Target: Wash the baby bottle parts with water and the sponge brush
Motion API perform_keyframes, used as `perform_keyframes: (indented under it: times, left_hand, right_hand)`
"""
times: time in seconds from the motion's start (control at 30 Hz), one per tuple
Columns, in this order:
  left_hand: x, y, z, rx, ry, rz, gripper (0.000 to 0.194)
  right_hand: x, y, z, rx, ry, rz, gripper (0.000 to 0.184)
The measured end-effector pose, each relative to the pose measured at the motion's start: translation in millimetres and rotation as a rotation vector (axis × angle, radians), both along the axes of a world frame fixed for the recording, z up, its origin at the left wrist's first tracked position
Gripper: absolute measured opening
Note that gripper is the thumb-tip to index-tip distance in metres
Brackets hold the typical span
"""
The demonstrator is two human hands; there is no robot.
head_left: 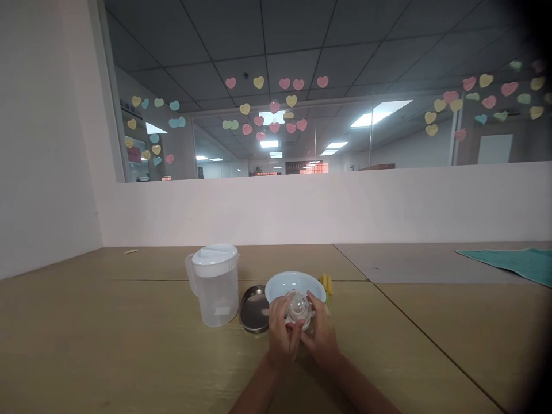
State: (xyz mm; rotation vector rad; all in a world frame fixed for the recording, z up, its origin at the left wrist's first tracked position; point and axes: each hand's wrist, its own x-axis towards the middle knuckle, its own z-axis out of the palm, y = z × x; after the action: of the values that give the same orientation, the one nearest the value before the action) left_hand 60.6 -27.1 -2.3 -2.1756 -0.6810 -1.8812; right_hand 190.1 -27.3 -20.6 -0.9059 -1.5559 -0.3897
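Between my two hands is what looks like a baby bottle [298, 305], with a clear domed cap uppermost and a pale collar beneath it. My left hand [281, 330] grips its left side, thumb across the front. My right hand [321, 333] closes round the right side, fingertips near the dome. Most of the lower body is hidden by the fingers. Just behind it stands a pale blue-white bowl [295, 279], partly covered by my hands. A round steel dish [253, 310] lies close to my left hand, overlapped by the bowl and fingers.
A translucent lidded pitcher [218, 293] stands left of the dish. Right of the bowl lies a yellow-topped item with a green part, perhaps a brush [328, 284]. A teal cloth [513, 263] rests at far right on the wooden table [129, 345]. Behind rises a low wall [302, 210] below a window.
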Motion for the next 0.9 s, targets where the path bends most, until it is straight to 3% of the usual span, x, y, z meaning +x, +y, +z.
perform_keyframes:
  times: [0.23,0.47,0.57,0.9]
  left_hand:
    - [3,0,5.4,0.097,0.11,-0.066,0.042]
    - [1,5,3.5,0.137,0.055,-0.006,0.045]
    - [-1,7,3.7,0.09,0.0,0.048,0.046]
    - [0,-1,11.2,-0.048,0.16,0.108,0.042]
  right_hand:
    - [0,3,1.6,0.068,0.01,-0.047,0.069]
    - [-2,1,2.6,0.044,0.021,-0.039,0.061]
    - [-3,1,2.3,0.005,0.04,-0.021,0.059]
    - [-2,1,3.2,0.014,0.015,-0.062,0.063]
